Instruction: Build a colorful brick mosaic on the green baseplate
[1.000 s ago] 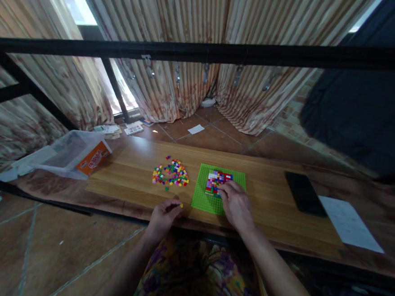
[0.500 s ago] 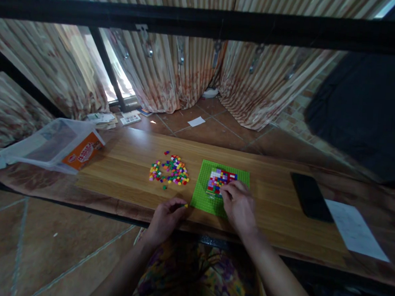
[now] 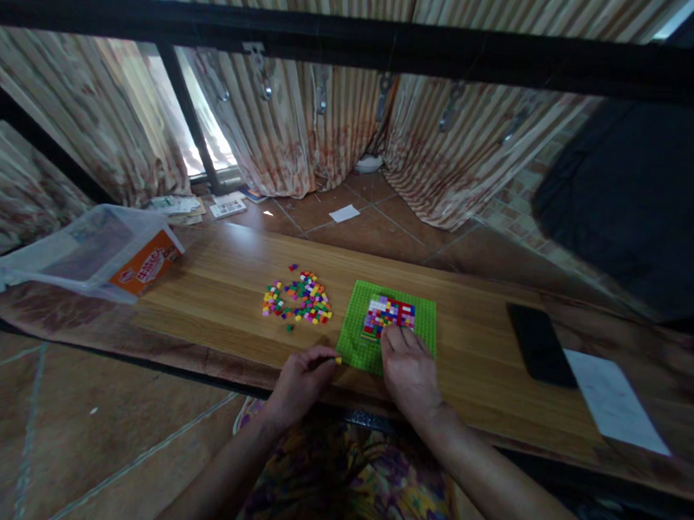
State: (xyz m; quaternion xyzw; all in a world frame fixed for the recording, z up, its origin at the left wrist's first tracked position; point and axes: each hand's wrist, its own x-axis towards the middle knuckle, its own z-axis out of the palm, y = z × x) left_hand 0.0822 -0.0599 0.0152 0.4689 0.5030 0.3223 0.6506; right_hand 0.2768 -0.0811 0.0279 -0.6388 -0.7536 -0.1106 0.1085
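On the wooden board lies a green studded baseplate (image 3: pixel 349 347) with a block of many-coloured toy bricks (image 3: pixel 382 314) built on it. My right hand (image 3: pixel 411 367) rests over the plate, its fingertips pressed together at the near edge of the built block; whatever they hold is hidden. Beside the plate's near left corner, my left hand (image 3: pixel 303 380) is closed, pinching a small yellow brick (image 3: pixel 338 361) at its fingertips. Left of the plate spreads a pile of loose small bricks (image 3: pixel 305 297) in many colours, with a green brick (image 3: pixel 289 328) apart from it.
A clear plastic bin (image 3: pixel 92 250) with an orange label stands at the board's left end. To the right lie a black phone (image 3: pixel 540 345) and a white paper sheet (image 3: pixel 616 405). Behind the board is the tiled floor, with a small paper (image 3: pixel 344 213) and curtains (image 3: pixel 307 146).
My left hand has shifted right with the yellow brick, up to the baseplate's corner. My right hand has moved slightly left and nearer to me, uncovering more red bricks.
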